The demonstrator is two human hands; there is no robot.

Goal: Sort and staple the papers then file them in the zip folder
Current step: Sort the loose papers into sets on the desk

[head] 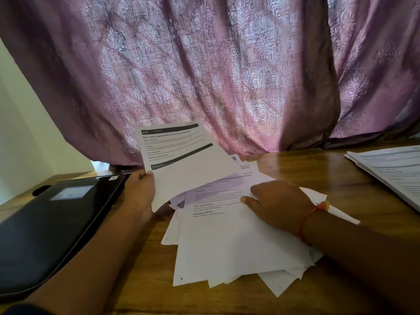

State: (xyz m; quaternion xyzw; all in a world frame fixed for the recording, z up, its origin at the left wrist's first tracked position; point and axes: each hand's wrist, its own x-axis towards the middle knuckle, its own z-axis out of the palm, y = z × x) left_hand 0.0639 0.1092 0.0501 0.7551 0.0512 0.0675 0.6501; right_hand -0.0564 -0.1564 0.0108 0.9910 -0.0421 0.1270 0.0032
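Left hand point(139, 189) pinches raised printed sheet point(181, 155) | right hand point(277, 201) flat, fingers straight, on loose papers point(227, 246) | zip folder point(45, 223) left

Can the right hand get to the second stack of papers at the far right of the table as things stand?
Probably yes. The right hand lies flat on the loose pile, holding nothing, and only bare table separates it from the stack.

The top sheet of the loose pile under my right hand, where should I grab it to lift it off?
Probably by its near left corner, coming from the left. The top sheet lies flat on the loose pile, and that corner juts out over the wooden table. The right hand rests on its far part, and the left hand holds another page.
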